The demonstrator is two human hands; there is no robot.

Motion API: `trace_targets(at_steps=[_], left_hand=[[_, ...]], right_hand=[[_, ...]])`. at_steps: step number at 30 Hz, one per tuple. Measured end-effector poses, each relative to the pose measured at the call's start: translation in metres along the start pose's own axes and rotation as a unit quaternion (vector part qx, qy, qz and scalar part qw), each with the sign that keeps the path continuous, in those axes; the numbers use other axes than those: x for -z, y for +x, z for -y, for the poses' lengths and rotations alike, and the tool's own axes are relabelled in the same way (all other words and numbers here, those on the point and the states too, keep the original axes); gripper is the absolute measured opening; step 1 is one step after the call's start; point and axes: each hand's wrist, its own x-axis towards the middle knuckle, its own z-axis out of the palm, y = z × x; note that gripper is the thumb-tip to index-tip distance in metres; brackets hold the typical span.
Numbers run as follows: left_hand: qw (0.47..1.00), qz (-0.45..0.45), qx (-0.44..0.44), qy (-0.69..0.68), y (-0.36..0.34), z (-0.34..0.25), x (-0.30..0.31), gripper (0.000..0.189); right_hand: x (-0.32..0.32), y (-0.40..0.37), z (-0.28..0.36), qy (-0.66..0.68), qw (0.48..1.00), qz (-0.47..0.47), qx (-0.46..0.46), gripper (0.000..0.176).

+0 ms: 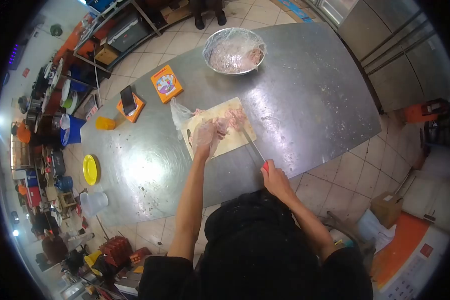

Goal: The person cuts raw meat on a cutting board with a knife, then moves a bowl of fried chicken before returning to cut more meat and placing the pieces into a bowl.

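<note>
A pale cutting board (241, 141) lies on the metal table with pieces of raw meat (236, 118) on it. My left hand (205, 136), in a clear plastic glove, is over the board's left half with its fingers closed on some of the meat. My right hand (277, 178) grips the red handle of a knife (253, 146). The knife's blade reaches over the board's right side, its tip beside the meat. A crumpled clear plastic bag (181, 116) lies against the board's upper left corner.
On the steel table (315, 90) stands a metal bowl (233, 55) of meat under plastic wrap. To the left are an orange box (166, 83), a phone (128, 100) on another box, a yellow container (105, 123), a yellow plate (90, 169) and a clear tub (93, 203).
</note>
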Motion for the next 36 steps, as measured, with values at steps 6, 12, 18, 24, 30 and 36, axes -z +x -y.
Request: trace_targets(at_steps=[6,12,18,24,30,36], left_hand=[[0.693,-0.064,-0.096,0.711,0.038,0.131,0.030,0.044],[0.714,-0.311,-0.158,0.608,0.005,0.074,-0.002,0.050],[0.853,-0.286,0.124,0.419,-0.034,0.022,0.010,0.037],[0.810,-0.238,-0.182,0.505,-0.045,0.024,0.012,0.025],[0.711,-0.027,-0.311,0.629,0.009,0.055,0.013,0.022],[0.726,-0.003,-0.302,0.618,0.018,0.060,0.021,0.028]], right_hand=[[-0.002,-0.001,0.012,-0.011,1.000,-0.002,0.017,0.030],[-0.021,0.019,0.007,-0.060,0.998,0.023,0.025,0.028],[-0.015,0.021,0.007,-0.054,0.998,0.004,0.016,0.027],[-0.021,0.009,0.021,-0.046,0.998,0.029,0.027,0.026],[-0.055,0.014,0.022,-0.068,0.997,0.045,0.004,0.028],[-0.066,0.036,0.035,-0.044,0.999,0.026,0.012,0.027]])
